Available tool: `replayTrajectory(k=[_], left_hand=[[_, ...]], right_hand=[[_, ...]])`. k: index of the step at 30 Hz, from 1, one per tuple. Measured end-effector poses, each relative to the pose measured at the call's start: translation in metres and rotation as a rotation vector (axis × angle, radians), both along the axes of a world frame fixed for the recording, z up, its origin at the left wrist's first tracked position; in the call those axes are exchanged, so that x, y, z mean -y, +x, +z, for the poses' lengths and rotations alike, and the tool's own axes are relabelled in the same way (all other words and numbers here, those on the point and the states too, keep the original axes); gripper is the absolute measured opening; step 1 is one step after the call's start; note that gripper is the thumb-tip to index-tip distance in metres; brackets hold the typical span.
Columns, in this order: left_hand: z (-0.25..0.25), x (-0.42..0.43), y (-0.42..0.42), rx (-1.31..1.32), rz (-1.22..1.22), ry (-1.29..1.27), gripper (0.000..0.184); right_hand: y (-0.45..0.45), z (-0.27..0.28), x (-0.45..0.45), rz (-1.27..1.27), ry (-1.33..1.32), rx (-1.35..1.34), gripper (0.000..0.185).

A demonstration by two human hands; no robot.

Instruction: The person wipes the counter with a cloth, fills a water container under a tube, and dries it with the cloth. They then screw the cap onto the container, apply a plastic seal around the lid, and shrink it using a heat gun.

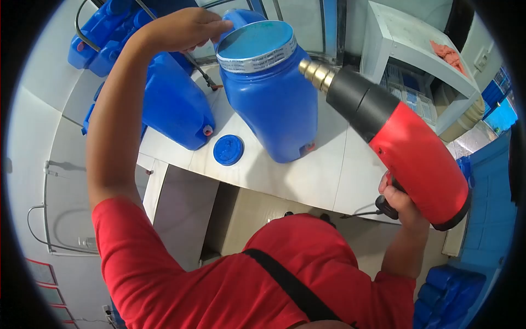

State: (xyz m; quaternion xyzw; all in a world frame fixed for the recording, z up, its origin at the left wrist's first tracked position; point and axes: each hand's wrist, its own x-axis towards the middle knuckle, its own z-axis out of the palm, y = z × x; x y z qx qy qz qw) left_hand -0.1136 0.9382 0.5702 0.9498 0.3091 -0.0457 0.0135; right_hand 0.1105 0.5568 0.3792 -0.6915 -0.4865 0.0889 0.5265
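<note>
A large blue water jug [274,104] stands upright on the white counter. Around its round top runs a clear band with printed text [257,61]. My left hand [186,30] reaches over to the far left side of the jug, its fingers closed at the handle [241,17]; the fingertips are partly hidden. In my right hand [402,200] is a red and black heat gun [419,159], gripped by its handle. Its brass-coloured nozzle [318,74] points at the jug's upper right side, a short gap from it. A loose blue cap [228,149] lies left of the jug.
Another blue container [175,104] lies on the counter [323,181] at left, with more blue containers [104,38] behind. A white shelf unit [378,33] bearing an orange cloth [446,54] stands at right. More blue jugs [449,296] are at lower right.
</note>
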Motion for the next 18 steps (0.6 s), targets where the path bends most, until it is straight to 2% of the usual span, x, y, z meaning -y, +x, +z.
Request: replayTrajectory(k=[1, 2, 4, 5, 6, 7, 8, 9, 11, 12, 13, 15, 17, 18], left_hand=[[-0.005, -0.005, -0.002, 0.100, -0.160, 0.073, 0.060], [-0.013, -0.010, 0.000, 0.105, -0.156, 0.072, 0.060], [-0.029, 0.000, 0.020, 0.401, -0.402, 0.021, 0.054], [-0.028, 0.008, 0.026, 0.325, -0.416, -0.216, 0.054], [-0.036, 0.011, 0.030, 0.293, -0.438, -0.114, 0.058], [-0.044, 0.015, 0.032, 0.260, -0.460, -0.014, 0.062], [-0.048, 0.016, 0.032, 0.261, -0.458, -0.012, 0.062], [-0.051, 0.021, 0.031, 0.274, -0.418, -0.027, 0.066], [-0.054, 0.030, 0.031, 0.299, -0.395, -0.043, 0.070], [-0.054, 0.036, 0.033, 0.262, -0.304, 0.029, 0.073], [-0.054, 0.042, 0.034, 0.226, -0.215, 0.098, 0.075], [-0.056, 0.049, 0.037, 0.220, -0.206, 0.112, 0.076], [-0.065, 0.057, 0.038, 0.279, -0.035, 0.098, 0.077], [-0.066, 0.063, 0.040, 0.298, 0.038, 0.070, 0.078]], right_hand=[[0.004, -0.004, 0.002, 0.032, -0.024, 0.092, 0.010], [0.005, -0.005, 0.002, 0.052, -0.039, 0.139, 0.010], [0.006, -0.002, 0.002, 0.140, -0.006, 0.175, 0.015], [0.009, -0.002, 0.002, 0.175, 0.019, 0.171, 0.018], [0.011, -0.003, 0.002, 0.211, 0.044, 0.167, 0.021], [0.021, -0.008, 0.004, 0.229, 0.029, -0.076, 0.030], [0.024, -0.007, 0.003, 0.240, 0.018, -0.195, 0.034], [0.026, -0.006, 0.002, 0.245, 0.011, -0.315, 0.039], [0.035, 0.006, -0.007, 0.239, 0.213, -0.451, 0.056], [0.042, 0.009, -0.011, 0.238, 0.300, -0.490, 0.064], [0.053, 0.011, -0.016, 0.224, 0.322, -0.558, 0.060], [0.064, 0.037, -0.030, 0.143, 0.402, -0.741, 0.052], [0.105, 0.047, -0.042, 0.330, 0.415, -0.751, 0.050], [0.122, 0.055, -0.051, 0.318, 0.383, -0.731, 0.045]])
